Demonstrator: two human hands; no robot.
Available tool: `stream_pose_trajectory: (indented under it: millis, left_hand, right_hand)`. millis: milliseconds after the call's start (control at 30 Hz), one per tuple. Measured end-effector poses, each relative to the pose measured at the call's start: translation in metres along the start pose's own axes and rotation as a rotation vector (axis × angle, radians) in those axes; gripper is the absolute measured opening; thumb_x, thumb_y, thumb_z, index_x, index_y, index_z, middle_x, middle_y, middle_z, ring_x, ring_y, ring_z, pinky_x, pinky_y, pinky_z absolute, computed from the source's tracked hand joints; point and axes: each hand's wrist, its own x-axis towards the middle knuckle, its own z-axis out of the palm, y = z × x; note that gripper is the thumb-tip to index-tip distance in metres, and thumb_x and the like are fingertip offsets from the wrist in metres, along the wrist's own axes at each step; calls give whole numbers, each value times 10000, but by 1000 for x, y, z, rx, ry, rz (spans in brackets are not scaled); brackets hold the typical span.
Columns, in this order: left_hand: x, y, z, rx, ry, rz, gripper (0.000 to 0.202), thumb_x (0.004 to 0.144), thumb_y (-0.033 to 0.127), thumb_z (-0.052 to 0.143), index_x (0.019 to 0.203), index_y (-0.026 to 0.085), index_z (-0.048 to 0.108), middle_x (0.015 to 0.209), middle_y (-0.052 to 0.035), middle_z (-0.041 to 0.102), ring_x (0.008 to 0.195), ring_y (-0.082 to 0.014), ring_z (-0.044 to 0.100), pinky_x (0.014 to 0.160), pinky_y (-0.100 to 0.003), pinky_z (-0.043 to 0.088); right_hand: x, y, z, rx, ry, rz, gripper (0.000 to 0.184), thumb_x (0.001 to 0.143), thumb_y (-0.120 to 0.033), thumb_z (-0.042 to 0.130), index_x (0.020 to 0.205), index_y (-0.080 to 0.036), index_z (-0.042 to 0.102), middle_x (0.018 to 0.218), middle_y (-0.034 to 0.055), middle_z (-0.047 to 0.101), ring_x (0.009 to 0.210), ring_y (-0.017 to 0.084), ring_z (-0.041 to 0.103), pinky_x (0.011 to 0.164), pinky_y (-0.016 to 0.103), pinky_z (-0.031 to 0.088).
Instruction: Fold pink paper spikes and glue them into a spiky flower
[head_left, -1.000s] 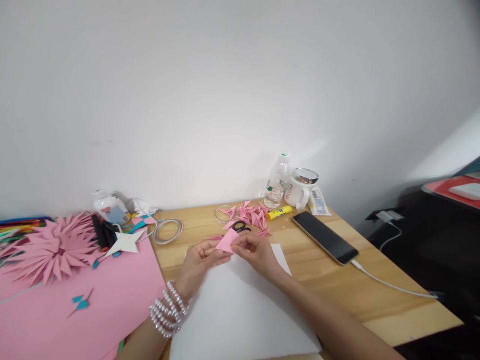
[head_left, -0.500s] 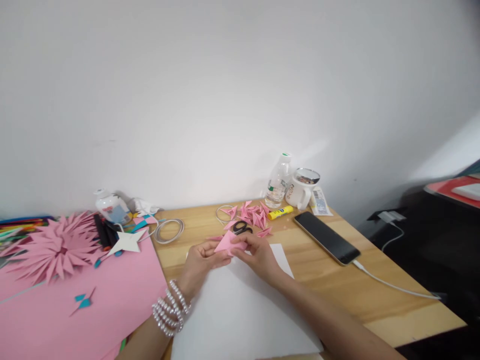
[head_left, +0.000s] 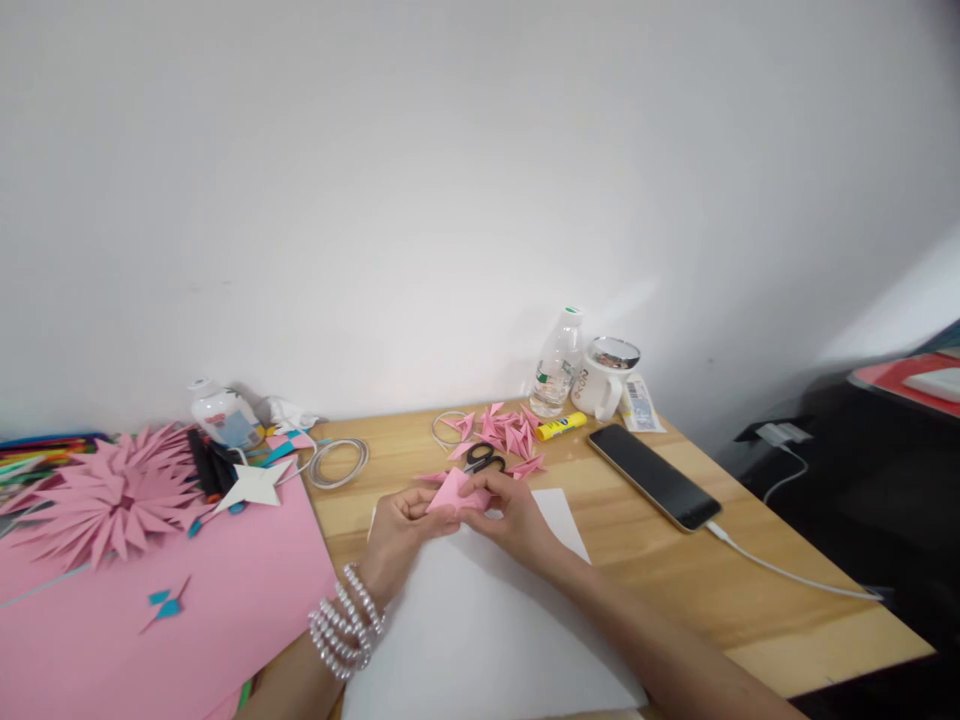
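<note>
Between my two hands is a small folded piece of pink paper (head_left: 454,492), roughly triangular, with its peak pointing up. My left hand (head_left: 405,522) pinches its left side and lower edge; a band of pearl-like beads (head_left: 346,622) circles that wrist. On the right side my right hand (head_left: 510,512) grips the paper between thumb and fingers. Both hands are over the top part of a white sheet (head_left: 487,630). Just beyond the fingers lie black-handled scissors (head_left: 486,458), their blades partly hidden, and a heap of folded pink paper pieces (head_left: 510,428).
A yellow glue stick (head_left: 561,426), clear bottle (head_left: 556,368), white mug (head_left: 600,388) and phone (head_left: 652,475) on a cable stand or lie to the right. On the left are pink sheets (head_left: 247,600), a spiky pink paper ornament (head_left: 120,495), a white paper star (head_left: 256,484) and a coiled cable (head_left: 339,462).
The pink paper's peak sits slightly lower, and its visible shape is flatter and wider. My fingers have shifted a little along its edges; both hands still hold it.
</note>
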Motion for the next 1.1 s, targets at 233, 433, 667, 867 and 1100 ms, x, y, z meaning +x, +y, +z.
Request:
stream_pose_trajectory:
  millis: [233,433,667,867,1100]
  left_hand:
    - [1,-5,0,87,35,33,250,569,268,741,755,110,682,714,-65,709,654,-170,643,631,-249,514]
    - [1,-1,0,54,16,27,266,602,285,723,786,102,662,724,-83,707,677,-183,651,660,-281,526]
    - [5,8,-14,62,-89,-23,277,610,264,716,815,92,644,772,-100,698,673,-173,645,652,-272,512]
    - [4,15,-13,312,-139,-31,198,598,232,701,739,106,640,571,-32,654,502,-125,592,523,-229,468]
    - [3,9,-10,184,-63,52,199,668,295,656,752,118,617,650,-21,627,565,-99,562,549,-203,465]
  right_hand:
    - [1,2,-2,168,-100,91,559,616,-219,698,1089,-223,399,775,-7,544,709,139,556,552,224,448]
    - [0,2,-5,188,-118,11,513,672,-257,674,1128,-262,438,759,-16,500,628,114,535,557,241,469]
    - [2,-7,-9,318,-281,39,575,687,-266,668,1191,-259,392,933,33,563,801,146,567,641,256,480]
    - [3,-2,-7,157,-184,70,393,715,-296,621,1079,-187,524,763,1,583,628,96,532,542,212,435]
    - [4,1,-3,237,-71,108,187,696,-305,618,769,-151,541,705,6,577,629,117,557,559,243,459]
